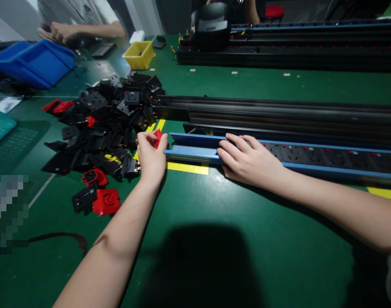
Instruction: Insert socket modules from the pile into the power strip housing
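Note:
A long blue metal channel (195, 150) lies across the green table, its left end bare inside. Further right, a row of black socket modules (307, 155) with small red parts fills it. My left hand (151, 156) is closed on a red socket module (158, 136), mostly hidden by the fingers, at the channel's left end. Across the channel rests my right hand (246, 156), fingers bent over its far side and thumb at the near side. Whether anything sits under that palm is hidden. A heap of black socket modules (99, 102) with several red ones lies left of my left hand.
Black channels (279, 109) lie just behind the blue one. Further back are a yellow bin (139, 55), a blue bin (34, 62) and more long strips (279, 55). Another person's hands (62, 32) are at the far left. A teal mat (1, 126) lies at the left edge.

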### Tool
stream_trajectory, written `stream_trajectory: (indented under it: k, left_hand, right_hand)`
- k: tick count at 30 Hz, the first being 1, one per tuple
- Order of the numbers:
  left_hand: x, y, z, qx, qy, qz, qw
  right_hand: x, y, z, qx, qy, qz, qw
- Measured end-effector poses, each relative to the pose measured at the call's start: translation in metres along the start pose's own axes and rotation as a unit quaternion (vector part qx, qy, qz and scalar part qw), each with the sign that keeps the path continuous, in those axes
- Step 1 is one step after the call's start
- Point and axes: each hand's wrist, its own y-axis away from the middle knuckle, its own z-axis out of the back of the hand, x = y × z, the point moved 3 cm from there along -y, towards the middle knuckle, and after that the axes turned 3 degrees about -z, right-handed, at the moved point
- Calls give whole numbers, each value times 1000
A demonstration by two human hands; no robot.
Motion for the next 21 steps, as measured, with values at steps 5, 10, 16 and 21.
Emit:
stream_trajectory:
  k: [5,10,16,21]
  left_hand:
    - [-11,3,0,32,-6,-21,999]
    - [-2,1,2,30,-39,2,999]
    - [4,-1,0,50,-42,12,998]
    - [1,-2,1,35,23,21,999]
  right_hand:
    - [0,0,0,1,1,0,1000]
    - [1,0,-1,-3,1,0,1000]
    - [0,0,-1,-2,-5,-1,1000]
    - [0,0,0,-2,-17,-4,1000]
